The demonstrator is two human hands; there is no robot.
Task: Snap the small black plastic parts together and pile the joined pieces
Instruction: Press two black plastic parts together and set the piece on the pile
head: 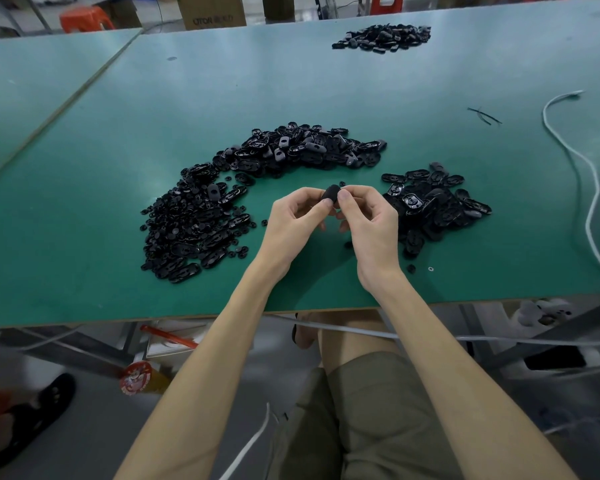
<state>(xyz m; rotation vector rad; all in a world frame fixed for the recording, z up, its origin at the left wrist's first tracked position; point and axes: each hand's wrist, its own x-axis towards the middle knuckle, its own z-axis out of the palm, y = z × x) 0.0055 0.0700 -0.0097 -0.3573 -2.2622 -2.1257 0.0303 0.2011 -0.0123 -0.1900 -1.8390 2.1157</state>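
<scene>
Spreading over the left half of the green surface (84, 209), a crescent heap of small black plastic parts (219, 202) curves from the near left up and round toward the middle. Oval shells and tiny round pieces are mixed in it, and a few loose bits lie just beside its inner edge.

Inside that curve, the left hand (291, 223) is raised above the surface, its thumb and forefinger curled in a narrow pinch on one black part (330, 195). The right hand (369, 220) meets it from the other side, and its fingers pinch the same black part between thumb tip and forefinger. The remaining fingers of both hands are loosely folded beneath. How the part is built cannot be told, as the fingers hide most of it.

Just right of the right hand lies a smaller pile (437, 199) of oval black pieces, touching nothing held. A single loose black piece (411, 268) and a tiny white ring (430, 269) sit near the front edge below that pile. A far pile (383, 37) of the same black pieces rests well apart at the back. Thin black strands (484, 116) lie further right, and a white cable (582, 174) snakes along the right side of the surface.
</scene>
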